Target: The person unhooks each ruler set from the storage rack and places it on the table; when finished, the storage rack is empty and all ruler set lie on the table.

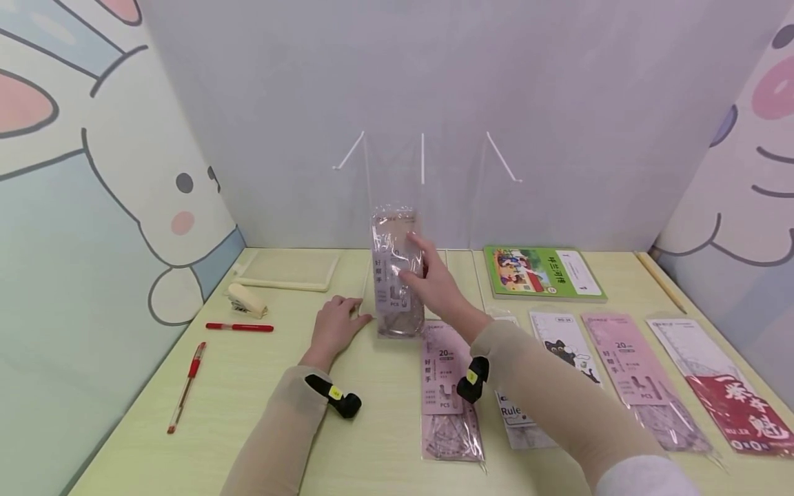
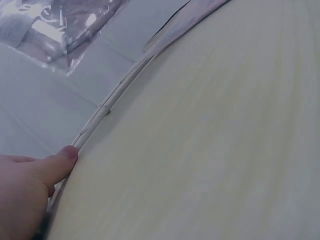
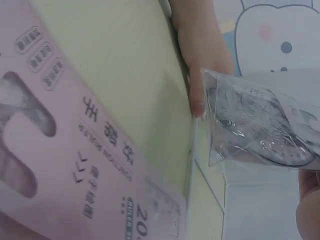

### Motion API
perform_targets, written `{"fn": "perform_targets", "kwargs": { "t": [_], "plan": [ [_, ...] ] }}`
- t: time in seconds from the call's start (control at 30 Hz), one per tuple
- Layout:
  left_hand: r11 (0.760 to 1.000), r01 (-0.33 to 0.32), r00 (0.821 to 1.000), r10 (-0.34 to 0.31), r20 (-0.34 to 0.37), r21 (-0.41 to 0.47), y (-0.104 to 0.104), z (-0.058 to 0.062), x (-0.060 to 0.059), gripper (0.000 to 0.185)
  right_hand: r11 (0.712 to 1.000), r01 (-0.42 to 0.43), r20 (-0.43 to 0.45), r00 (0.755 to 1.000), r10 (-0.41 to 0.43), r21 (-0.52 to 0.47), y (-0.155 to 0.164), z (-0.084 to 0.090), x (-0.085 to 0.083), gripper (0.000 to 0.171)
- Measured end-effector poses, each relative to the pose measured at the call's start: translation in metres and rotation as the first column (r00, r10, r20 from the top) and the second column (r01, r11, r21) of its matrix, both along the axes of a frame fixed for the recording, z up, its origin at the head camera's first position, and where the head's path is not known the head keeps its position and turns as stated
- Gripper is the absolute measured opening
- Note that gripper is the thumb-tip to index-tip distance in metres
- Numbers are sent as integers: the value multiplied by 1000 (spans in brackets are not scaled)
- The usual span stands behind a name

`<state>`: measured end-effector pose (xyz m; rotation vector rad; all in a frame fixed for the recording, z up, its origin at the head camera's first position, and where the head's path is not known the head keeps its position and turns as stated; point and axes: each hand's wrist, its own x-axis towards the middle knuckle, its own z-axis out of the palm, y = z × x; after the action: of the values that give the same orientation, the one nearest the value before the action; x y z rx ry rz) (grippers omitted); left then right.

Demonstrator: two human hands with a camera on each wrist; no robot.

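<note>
We see the right hand (image 1: 434, 279) grasping a pink ruler-set packet (image 1: 395, 272) upright near the middle of the desk (image 1: 279, 386), toward its back edge, just in front of a clear acrylic stand (image 1: 366, 207), while the left hand (image 1: 335, 327) rests beside it, fingers relaxed against the stand's base edge.

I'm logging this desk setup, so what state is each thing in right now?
Ruler set packet: upright, sealed, held by the right hand.
Left hand: resting on the table, fingertip at the edge of a clear divider stand.
Pink ruler packet: flat, sealed.
Green booklet: closed, flat.
Red pen: capped, lying flat.
Stapler: closed.
</note>
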<state>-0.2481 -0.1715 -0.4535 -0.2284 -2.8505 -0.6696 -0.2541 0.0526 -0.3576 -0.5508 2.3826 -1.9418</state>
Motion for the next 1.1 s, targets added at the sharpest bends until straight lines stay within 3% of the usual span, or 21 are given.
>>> {"fn": "perform_targets", "kwargs": {
  "t": [0.3,0.67,0.8,0.93,1.1],
  "plan": [
    [1000,3,1000,-3,1,8,-1,-2,0,49,998,-63,72,996,60,32,3,-21,13,81],
    [1000,-10,999,10,30,9,0,0,0,51,969,-137,154,982,107,206,12,-39,28,99],
    [1000,-16,999,15,41,9,1,1,0,50,936,-179,102,983,155,304,15,-45,32,109],
    [1000,-16,999,16,39,7,1,2,1,50,881,-124,-17,989,148,457,17,-48,37,114],
    [1000,-13,999,12,36,8,1,1,2,49,750,-22,-132,981,145,661,15,-51,49,116]
  ]
}}
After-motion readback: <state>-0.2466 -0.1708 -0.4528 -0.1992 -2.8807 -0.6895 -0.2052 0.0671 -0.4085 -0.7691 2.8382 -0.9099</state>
